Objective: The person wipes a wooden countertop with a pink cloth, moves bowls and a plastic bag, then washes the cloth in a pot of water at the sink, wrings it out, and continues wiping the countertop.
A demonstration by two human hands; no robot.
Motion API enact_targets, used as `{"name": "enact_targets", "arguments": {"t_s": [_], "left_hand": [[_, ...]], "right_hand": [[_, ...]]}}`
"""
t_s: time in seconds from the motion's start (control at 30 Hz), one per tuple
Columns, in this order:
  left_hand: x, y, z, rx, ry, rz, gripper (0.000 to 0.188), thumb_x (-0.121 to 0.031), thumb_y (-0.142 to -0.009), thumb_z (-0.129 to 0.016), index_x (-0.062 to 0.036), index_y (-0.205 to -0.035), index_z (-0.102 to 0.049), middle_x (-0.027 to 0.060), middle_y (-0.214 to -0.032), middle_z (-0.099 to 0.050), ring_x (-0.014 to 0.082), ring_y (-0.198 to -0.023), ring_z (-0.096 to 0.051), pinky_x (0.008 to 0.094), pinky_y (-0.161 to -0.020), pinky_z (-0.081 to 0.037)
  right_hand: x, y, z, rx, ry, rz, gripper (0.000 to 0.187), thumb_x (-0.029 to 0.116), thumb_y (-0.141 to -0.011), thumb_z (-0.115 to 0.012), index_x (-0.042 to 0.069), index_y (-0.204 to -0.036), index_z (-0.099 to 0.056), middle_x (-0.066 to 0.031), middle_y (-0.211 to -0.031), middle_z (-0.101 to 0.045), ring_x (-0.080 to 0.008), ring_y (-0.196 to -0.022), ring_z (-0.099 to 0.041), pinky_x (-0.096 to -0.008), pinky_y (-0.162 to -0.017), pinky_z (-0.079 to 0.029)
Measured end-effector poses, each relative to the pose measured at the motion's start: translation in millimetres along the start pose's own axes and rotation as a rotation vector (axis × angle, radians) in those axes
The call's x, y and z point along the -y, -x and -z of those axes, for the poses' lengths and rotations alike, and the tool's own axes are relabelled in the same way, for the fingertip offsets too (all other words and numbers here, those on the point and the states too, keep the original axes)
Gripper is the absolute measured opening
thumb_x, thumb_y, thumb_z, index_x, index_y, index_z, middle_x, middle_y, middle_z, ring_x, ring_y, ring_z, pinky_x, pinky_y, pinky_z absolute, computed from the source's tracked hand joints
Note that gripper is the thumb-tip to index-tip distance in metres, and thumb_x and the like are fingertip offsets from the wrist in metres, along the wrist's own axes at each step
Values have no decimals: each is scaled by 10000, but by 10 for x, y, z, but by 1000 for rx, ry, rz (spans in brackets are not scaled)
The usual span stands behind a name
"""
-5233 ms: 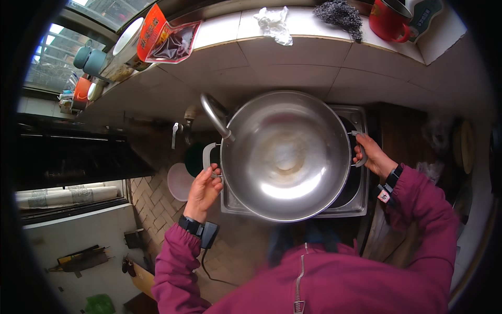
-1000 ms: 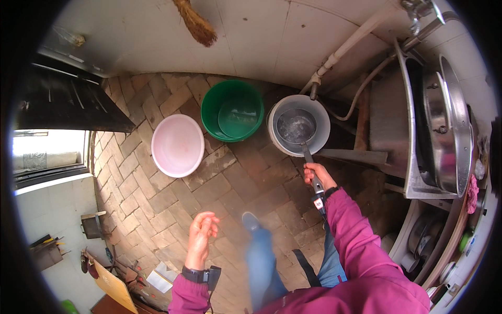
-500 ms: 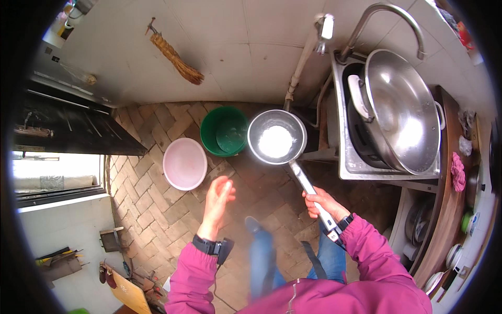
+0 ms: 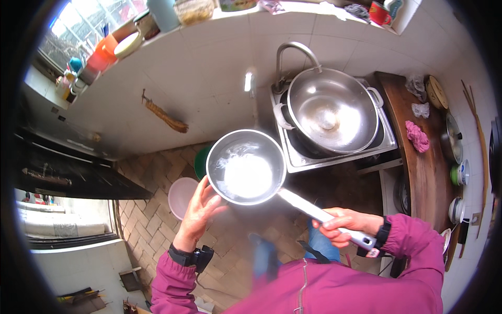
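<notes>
The pan (image 4: 278, 168), with clear liquid in it, is held aloft beside the sink (image 4: 319, 163). Its handle (image 4: 304, 205) is gripped in the closed right hand (image 4: 342, 225). The left hand (image 4: 194, 220) is held half open at the rim; contact cannot be told. Over the sink, a steel wok (image 4: 334, 99) is set; on the wooden desk (image 4: 426, 180), a pink cloth (image 4: 417, 136) is crumpled.

On the wooden counter (image 4: 430, 180) lies a pink cloth (image 4: 417, 136) (crumpled clear plastic (image 4: 420, 109) near it).

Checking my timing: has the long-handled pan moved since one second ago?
Yes: the pan has moved toward the sink, now appearing beside its near left corner.
</notes>
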State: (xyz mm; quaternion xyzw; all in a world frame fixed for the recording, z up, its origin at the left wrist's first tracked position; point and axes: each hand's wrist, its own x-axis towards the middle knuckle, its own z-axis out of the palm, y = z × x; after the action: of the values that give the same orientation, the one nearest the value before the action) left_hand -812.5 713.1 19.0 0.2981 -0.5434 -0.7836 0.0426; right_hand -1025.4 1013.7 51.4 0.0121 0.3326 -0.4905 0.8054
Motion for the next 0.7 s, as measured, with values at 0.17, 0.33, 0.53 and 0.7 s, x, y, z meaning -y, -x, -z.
{"name": "enact_targets", "arguments": {"t_s": [0.17,0.33,0.53,0.7], "left_hand": [[-528,-328,-777,177,-96,-137,718,-185,-906,-584,-99,-1472,-150,141,-1413,-342,230,-1231,-441,352,-935,-457],[-687,-1195,-1661,371,-5,-92,639,-177,-930,-553,-89,-1458,-203,126,-1366,-395,206,-1154,-494,328,-891,-485],[-480,-2235,-2480,31,-1350,-581,696,-241,-832,-638,-65,-1409,-291,153,-1326,-461,316,-1193,-455,447,-984,-354],[-337,-2651,-2622,149,-1333,-571,530,-228,-807,-634,-42,-1279,-483,179,-1310,-487,346,-1206,-450,433,-1007,-355]], "right_hand": [[338,1004,-209,-184,-14,109,223,118,-900,-552,22,-1081,-467,-17,-648,-436,-45,-398,-377,-246,-419,-354],[787,1760,61,-354,59,228,203,116,-891,-552,23,-1060,-488,-22,-638,-453,-55,-397,-400,-253,-416,-352],[1442,2154,800,-599,368,244,188,133,-859,-544,54,-992,-437,-17,-641,-459,-69,-388,-402,-260,-399,-391],[1766,2164,1326,-694,442,276,179,113,-857,-535,60,-988,-425,-18,-628,-459,-73,-375,-408,-264,-395,-398]]}}
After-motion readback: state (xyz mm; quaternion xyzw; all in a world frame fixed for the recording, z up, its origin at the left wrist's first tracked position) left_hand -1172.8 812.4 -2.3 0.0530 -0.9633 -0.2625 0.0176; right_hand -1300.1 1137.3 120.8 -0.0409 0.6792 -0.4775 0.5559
